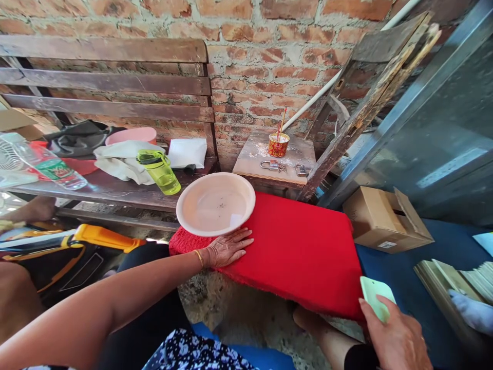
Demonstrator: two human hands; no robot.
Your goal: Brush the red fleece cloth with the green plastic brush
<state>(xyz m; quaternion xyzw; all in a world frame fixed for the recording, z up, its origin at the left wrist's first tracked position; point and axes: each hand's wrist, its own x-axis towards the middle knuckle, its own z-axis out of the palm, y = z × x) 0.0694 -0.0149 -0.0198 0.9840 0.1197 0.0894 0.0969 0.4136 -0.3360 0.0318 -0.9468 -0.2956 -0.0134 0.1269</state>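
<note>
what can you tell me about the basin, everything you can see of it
The basin is round, wide and pale pink, with a smooth, plastic-looking wall and a rolled-looking rim. It stands upright, open side up, at the left end of the red cover. Inside, small dark marks show near the middle of the bottom, and a whitish patch near the front right. Whether it holds clear water is hard to tell. The left hand lies right by its near edge; contact is unclear.

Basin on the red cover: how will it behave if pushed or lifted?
The basin looks like smooth moulded plastic, so probably light for its size. Its broad, low shape suggests sliding before tipping. The fuzzy-looking red cover beneath may add some drag.
</note>
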